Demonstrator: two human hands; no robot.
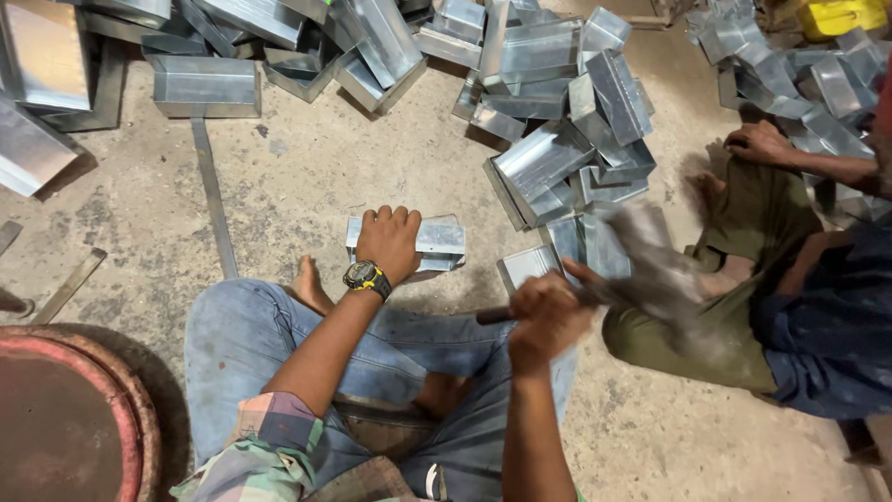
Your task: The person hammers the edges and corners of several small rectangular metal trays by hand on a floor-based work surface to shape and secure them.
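The left hand, wearing a black-and-yellow wristwatch, is pressing palm-down on a small rectangular box of shiny galvanised sheet metal, fingers curled over its far edge. The box is lying on the grey concrete floor just in front of the person's crossed legs in blue jeans, next to a bare foot.

The right hand is closing in a fist around the dark handle of a hammer. The hammer head is showing only as a motion blur, to the right of the box and above floor level.

A heap of similar sheet-metal boxes is lying beyond the held box, and more are spreading along the top edge. A second person in olive trousers is sitting to the right, one hand resting on the knee. A round rust-red rim is sitting at lower left.
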